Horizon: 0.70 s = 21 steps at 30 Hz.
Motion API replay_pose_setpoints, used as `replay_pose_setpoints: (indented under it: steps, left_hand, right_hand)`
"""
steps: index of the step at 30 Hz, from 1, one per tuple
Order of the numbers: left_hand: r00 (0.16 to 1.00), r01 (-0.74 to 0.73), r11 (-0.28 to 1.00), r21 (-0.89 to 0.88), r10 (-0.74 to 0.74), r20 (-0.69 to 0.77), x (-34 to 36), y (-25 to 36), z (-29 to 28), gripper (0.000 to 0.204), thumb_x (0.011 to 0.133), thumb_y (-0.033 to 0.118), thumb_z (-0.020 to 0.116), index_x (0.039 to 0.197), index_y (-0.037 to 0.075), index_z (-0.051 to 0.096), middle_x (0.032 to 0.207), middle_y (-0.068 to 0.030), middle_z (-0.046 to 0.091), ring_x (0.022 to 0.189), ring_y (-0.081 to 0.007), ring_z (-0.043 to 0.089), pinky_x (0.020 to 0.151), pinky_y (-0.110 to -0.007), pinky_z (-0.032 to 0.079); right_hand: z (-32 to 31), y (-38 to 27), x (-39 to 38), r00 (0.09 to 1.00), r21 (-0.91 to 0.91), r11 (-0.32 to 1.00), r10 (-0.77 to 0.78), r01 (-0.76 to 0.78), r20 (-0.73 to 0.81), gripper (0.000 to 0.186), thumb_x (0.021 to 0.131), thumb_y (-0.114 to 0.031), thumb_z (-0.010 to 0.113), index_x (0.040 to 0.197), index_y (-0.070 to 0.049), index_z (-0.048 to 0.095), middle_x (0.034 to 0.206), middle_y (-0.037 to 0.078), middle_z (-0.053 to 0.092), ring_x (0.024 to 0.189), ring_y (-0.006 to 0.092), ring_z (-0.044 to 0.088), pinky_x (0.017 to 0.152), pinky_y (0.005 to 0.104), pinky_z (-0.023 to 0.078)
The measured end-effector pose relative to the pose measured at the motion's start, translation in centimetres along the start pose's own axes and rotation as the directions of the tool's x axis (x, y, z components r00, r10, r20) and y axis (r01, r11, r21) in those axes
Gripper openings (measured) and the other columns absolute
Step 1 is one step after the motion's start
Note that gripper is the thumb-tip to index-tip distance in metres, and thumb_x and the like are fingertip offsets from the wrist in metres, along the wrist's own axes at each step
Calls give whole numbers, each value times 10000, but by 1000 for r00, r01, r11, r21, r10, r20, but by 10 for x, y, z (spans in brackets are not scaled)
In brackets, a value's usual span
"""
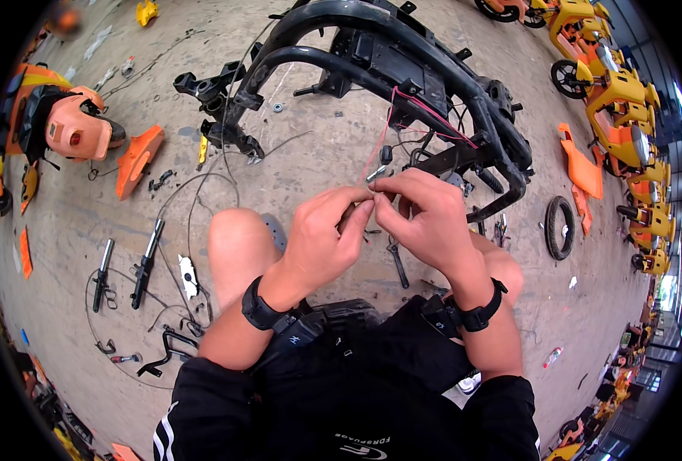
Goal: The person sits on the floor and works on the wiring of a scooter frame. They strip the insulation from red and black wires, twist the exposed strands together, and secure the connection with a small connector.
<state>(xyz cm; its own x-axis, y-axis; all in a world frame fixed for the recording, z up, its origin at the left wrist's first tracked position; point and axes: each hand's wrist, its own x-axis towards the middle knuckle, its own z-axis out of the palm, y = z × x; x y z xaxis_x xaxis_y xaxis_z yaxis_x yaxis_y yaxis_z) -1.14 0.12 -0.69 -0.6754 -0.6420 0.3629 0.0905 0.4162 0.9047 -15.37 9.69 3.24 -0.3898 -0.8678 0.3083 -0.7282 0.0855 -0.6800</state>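
My left hand [322, 242] and my right hand [425, 219] meet in front of me, fingertips pinched together on a small metal connector [377, 174] at the end of a thin red wire [391, 123]. The wire runs up to a bare black scooter frame [402, 77] lying on the concrete floor just ahead. Both wrists carry black bands. I sit low with my bare knees on either side of my hands.
Black fork tubes [147, 261], cables and small tools lie at the left. Orange body panels [137, 157] and an orange front housing [72, 127] sit at far left. A loose tyre [560, 227] lies at the right, with yellow and orange scooters [625, 115] lined along the right edge.
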Motion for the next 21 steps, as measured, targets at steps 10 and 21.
replay_pose_setpoints:
  steps: [10, 21]
  left_hand:
    - [999, 49, 999, -19, -48, 17, 0, 1, -3, 98, 931, 22, 664, 1001, -35, 702, 668, -81, 628, 556, -96, 526, 517, -267, 403]
    - [983, 179, 979, -101, -175, 50, -1, 2, -8, 117, 944, 41, 658, 1026, -26, 707, 627, -56, 602, 540, -70, 474, 497, -271, 367]
  right_hand:
    - [1, 1, 5, 999, 48, 998, 47, -47, 8, 125, 786, -110, 736, 873, -23, 760, 740, 72, 689, 547, 156, 603, 526, 278, 484]
    - [6, 2, 3, 925, 424, 822, 335, -381, 180, 181, 878, -108, 708, 975, 33, 767, 733, 32, 709, 553, 25, 553, 496, 205, 425]
